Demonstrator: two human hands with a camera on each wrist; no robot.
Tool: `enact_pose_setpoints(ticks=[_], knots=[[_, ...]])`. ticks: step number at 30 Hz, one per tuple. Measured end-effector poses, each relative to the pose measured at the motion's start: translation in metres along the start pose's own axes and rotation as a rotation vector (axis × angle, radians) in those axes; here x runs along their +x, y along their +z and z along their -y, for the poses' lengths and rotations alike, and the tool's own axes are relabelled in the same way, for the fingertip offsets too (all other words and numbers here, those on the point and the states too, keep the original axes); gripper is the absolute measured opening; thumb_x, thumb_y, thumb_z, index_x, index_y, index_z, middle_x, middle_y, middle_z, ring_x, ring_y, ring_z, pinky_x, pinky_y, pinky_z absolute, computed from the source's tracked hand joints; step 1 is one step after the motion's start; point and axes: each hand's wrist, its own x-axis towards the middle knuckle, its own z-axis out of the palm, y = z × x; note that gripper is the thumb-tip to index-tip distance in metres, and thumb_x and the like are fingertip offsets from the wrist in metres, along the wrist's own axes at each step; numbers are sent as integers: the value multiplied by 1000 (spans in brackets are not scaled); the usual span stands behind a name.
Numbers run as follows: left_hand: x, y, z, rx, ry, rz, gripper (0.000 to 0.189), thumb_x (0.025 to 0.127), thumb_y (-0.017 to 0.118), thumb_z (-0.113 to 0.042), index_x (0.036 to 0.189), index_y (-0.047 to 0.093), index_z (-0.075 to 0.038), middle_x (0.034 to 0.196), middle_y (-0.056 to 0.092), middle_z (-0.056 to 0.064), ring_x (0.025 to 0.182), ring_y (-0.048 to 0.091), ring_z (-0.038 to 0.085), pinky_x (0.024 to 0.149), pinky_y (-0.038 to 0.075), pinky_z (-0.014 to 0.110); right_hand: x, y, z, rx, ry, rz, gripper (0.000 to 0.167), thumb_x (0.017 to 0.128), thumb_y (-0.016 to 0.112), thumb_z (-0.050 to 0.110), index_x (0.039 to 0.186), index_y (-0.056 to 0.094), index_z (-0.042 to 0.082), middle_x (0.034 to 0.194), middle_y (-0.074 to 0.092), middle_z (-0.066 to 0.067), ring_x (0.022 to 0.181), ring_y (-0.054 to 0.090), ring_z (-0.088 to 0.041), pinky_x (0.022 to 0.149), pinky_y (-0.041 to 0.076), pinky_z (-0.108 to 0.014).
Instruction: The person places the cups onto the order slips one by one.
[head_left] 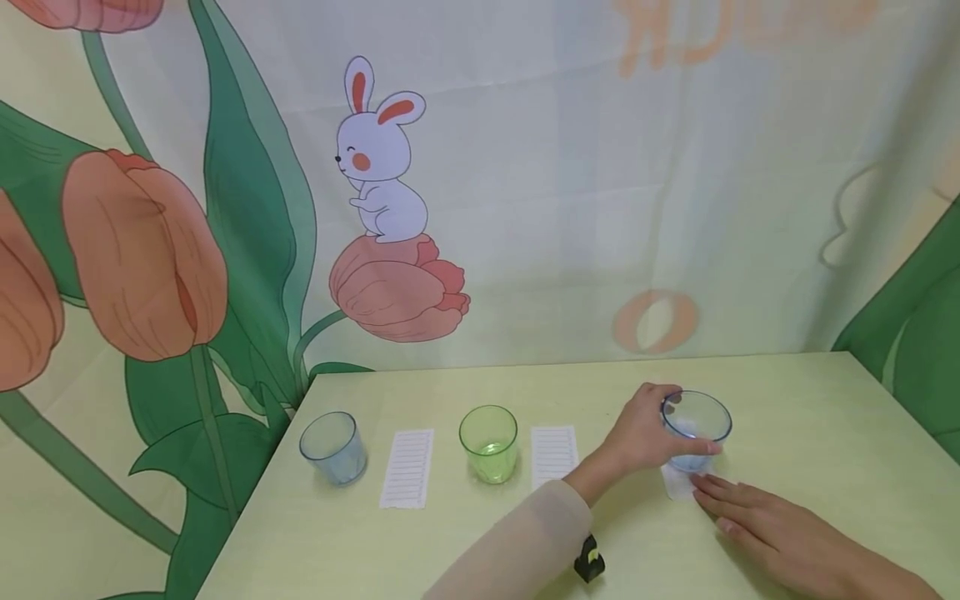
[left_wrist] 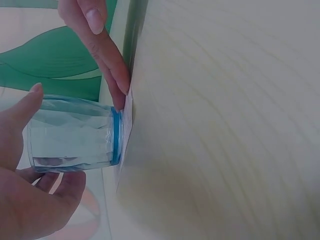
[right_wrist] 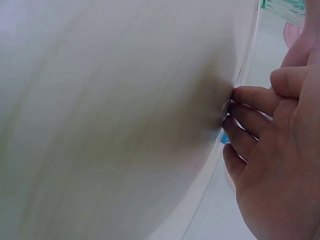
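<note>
My left hand [head_left: 648,429] grips a clear bluish glass cup [head_left: 697,429] by its sides near the rim, at the right of the table. The cup is upright, its blue-tinted base right at a white paper slip [head_left: 678,487] that shows partly beneath it. In the left wrist view the thumb and fingers lie on opposite sides of the cup [left_wrist: 75,132]. Close in front of the cup, my right hand [head_left: 787,529] lies low with its fingers extended, fingertips on the slip's edge. The right wrist view shows those fingers [right_wrist: 250,120] reaching down to the tabletop.
Another bluish glass cup [head_left: 335,454] stands at the left of the table [head_left: 300,542], and a green glass cup [head_left: 489,450] near the middle. Two lined paper strips [head_left: 407,468] lie beside them, one partly behind my left sleeve. A small black object [head_left: 589,560] shows beside that sleeve.
</note>
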Motion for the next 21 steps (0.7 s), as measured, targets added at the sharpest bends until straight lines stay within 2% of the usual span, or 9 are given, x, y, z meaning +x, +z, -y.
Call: enact_pose_setpoints(ticks=[3,6,8,10,16,21], knots=[[-1,-1,-1,22,0,1,90,76,94,-56,149,58,-18,137,58,-7,116,57,3,94,52,21,1,-1,0,6,-4,-10,43,110,59,29,152,60,19,161,51,2,150,36,-1,107,4,4],[-2,-3,-2,36,-3,5,89,76,94,-56,148,58,-17,137,58,-7,116,57,3,94,52,20,1,-2,1,19,-34,-57,43,109,62,25,151,62,17,160,51,3,149,19,12,109,8,2],[-3,-2,-2,49,-6,10,90,76,93,-57,149,57,-18,137,58,-8,116,57,3,94,51,20,0,-1,1,23,-53,-87,43,107,64,22,149,63,16,159,53,3,148,14,17,111,10,1],[-3,-2,-2,52,-6,10,90,76,93,-57,149,57,-18,137,58,-8,116,57,3,94,51,20,0,0,2,24,-62,-107,43,106,66,21,148,64,15,158,54,2,148,13,18,112,11,-1],[-3,0,-1,56,-12,8,90,76,93,-58,149,56,-19,138,57,-8,116,56,2,94,51,20,1,0,1,10,-59,-84,42,107,64,22,149,64,16,158,53,2,147,10,20,112,9,1],[-3,1,0,60,-19,12,90,76,93,-57,149,56,-20,138,56,-9,115,56,3,94,51,21,1,0,1,3,-91,-115,44,105,67,20,148,64,14,160,52,4,149,13,17,114,11,-2]])
